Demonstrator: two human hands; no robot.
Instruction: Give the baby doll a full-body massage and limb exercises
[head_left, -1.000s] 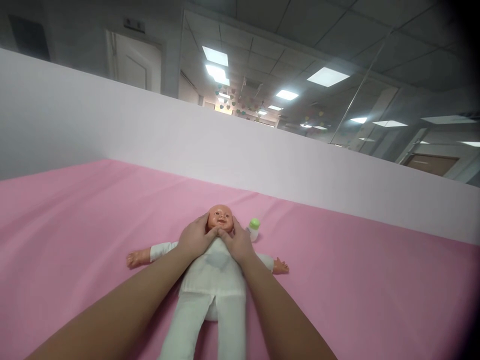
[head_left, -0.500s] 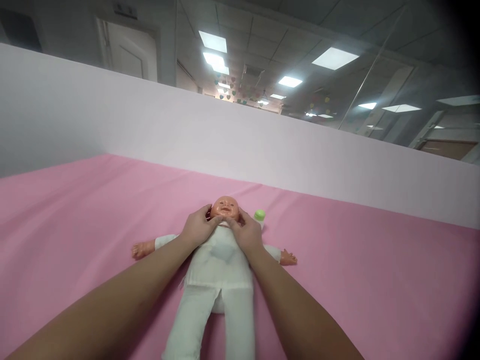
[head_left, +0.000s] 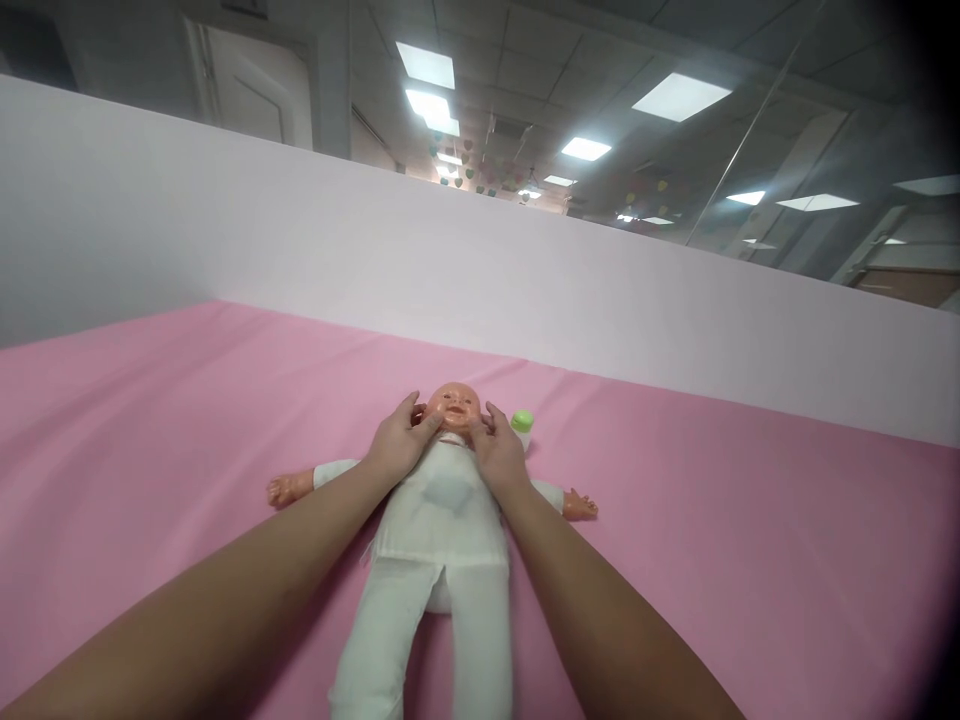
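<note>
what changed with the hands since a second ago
The left hand and right hand spread their thumbs apart, from the chin of the doll up toward its cheeks. Both hands still frame its head, the doll lies face up, and the green-capped bottle stays near the right hand.

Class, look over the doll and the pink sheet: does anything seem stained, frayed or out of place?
Two small things. A greyish patch interrupts the plain white top of the doll; whether it is a stain, I cannot tell. Loose threads at the hem's picture-left corner look frayed.
</note>
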